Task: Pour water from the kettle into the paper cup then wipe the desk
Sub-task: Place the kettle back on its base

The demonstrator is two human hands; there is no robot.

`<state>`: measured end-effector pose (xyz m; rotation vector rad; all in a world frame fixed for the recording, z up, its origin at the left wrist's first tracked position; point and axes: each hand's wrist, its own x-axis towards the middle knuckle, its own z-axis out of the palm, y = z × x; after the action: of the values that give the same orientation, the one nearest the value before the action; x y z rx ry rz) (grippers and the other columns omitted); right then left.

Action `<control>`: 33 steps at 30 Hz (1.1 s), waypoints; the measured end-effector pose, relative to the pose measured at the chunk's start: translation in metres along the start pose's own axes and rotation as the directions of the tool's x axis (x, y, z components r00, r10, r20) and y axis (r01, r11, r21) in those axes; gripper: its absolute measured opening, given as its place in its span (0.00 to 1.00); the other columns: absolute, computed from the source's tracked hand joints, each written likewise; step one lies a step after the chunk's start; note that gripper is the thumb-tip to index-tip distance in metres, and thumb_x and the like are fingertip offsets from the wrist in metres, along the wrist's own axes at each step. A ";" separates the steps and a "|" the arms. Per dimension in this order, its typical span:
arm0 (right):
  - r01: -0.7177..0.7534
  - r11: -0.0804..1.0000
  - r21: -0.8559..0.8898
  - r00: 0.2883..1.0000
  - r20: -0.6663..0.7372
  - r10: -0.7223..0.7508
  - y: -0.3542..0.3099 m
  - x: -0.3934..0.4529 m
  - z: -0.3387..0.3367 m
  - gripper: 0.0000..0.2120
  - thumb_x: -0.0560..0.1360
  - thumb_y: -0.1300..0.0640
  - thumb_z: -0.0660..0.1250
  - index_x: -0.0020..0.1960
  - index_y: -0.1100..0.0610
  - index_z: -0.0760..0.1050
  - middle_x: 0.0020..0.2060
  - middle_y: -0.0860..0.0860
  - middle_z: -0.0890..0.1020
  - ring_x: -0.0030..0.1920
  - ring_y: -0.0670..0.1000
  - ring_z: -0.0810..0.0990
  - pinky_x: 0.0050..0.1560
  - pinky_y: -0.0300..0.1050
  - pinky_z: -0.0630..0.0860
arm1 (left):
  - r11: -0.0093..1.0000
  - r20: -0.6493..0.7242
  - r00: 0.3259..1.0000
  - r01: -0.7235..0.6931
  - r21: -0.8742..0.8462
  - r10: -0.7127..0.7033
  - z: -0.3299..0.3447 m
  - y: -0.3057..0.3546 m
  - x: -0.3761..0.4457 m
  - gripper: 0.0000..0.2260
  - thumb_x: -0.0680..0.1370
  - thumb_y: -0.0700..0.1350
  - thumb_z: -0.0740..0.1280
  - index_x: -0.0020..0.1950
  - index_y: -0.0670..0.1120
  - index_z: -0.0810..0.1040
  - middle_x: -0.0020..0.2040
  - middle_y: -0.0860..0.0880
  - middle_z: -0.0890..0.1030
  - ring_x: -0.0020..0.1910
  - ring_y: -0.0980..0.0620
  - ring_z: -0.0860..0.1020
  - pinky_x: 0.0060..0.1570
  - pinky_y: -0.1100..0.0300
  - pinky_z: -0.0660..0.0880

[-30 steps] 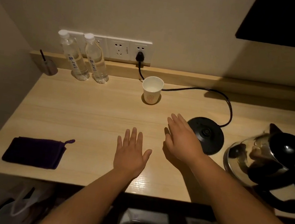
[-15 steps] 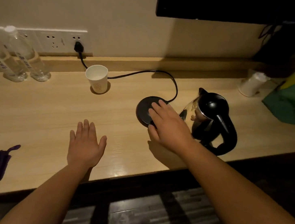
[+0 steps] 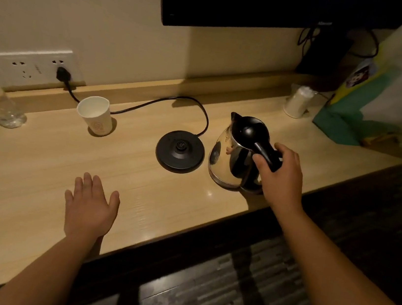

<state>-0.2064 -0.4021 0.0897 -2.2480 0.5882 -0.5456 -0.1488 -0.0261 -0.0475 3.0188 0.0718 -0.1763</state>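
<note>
Dim room, wood counter [image 3: 36, 175]: right hand [image 3: 279, 173] closed on kettle [image 3: 235, 157] handle, cup [image 3: 95, 115] well off to its left past base [image 3: 180, 150]; left hand [image 3: 90, 205] flat, open.

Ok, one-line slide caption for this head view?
Right hand grips the handle of the steel kettle beside its empty base; left hand lies flat on the desk, paper cup waiting.

Two bare forearms entering from the frame's bottom edge, no sleeves in view, left hand [image 3: 90, 204] lower centre-left, right hand [image 3: 282, 175] centre-right, short nails, smooth rounded knuckles, both wrists unadorned
</note>
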 end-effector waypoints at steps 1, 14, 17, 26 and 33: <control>-0.040 0.998 0.047 0.999 -0.005 0.040 0.002 0.001 0.001 0.27 0.72 0.43 0.69 0.66 0.52 0.69 0.57 0.46 0.73 0.54 0.45 0.73 0.43 0.32 0.67 | 1.000 -0.002 1.000 -0.001 0.001 0.001 0.000 0.000 0.000 0.32 0.81 0.60 0.49 0.77 0.39 0.55 0.78 0.39 0.54 0.77 0.41 0.50 0.72 0.41 0.49; -0.174 0.965 0.194 0.984 0.060 0.165 0.003 0.007 0.006 0.20 0.68 0.48 0.75 0.56 0.48 0.72 0.46 0.40 0.76 0.45 0.39 0.75 0.38 0.32 0.69 | 1.000 -0.009 1.000 0.011 -0.028 -0.011 0.001 -0.001 0.000 0.32 0.81 0.61 0.47 0.78 0.40 0.54 0.79 0.41 0.52 0.77 0.43 0.47 0.73 0.43 0.46; -0.164 0.960 0.228 0.986 0.022 0.163 0.000 0.006 0.006 0.19 0.67 0.47 0.75 0.55 0.46 0.73 0.46 0.40 0.77 0.46 0.39 0.76 0.38 0.33 0.70 | 0.999 -0.010 1.000 0.017 -0.031 -0.017 0.000 0.000 -0.001 0.32 0.81 0.60 0.47 0.78 0.40 0.53 0.79 0.41 0.52 0.77 0.43 0.47 0.73 0.43 0.46; -0.093 0.930 0.356 0.995 0.003 0.098 -0.043 0.020 0.027 0.19 0.67 0.45 0.74 0.54 0.43 0.73 0.48 0.41 0.79 0.48 0.34 0.77 0.39 0.30 0.73 | 0.999 -0.008 1.000 0.022 -0.041 -0.022 -0.002 0.002 -0.001 0.32 0.81 0.60 0.47 0.78 0.41 0.52 0.79 0.42 0.51 0.77 0.44 0.46 0.74 0.45 0.44; -0.068 0.930 0.360 0.996 0.078 0.043 -0.068 0.024 0.068 0.19 0.67 0.45 0.74 0.55 0.44 0.73 0.48 0.40 0.79 0.46 0.34 0.77 0.34 0.24 0.72 | 0.999 -0.005 0.999 0.033 -0.031 -0.033 0.000 0.001 0.000 0.32 0.80 0.61 0.45 0.79 0.42 0.51 0.79 0.43 0.50 0.77 0.45 0.45 0.74 0.46 0.43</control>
<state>-0.1333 -0.3360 0.1014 -1.8860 0.4710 -0.5008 -0.1486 -0.0268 -0.0475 2.9889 0.1237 -0.1677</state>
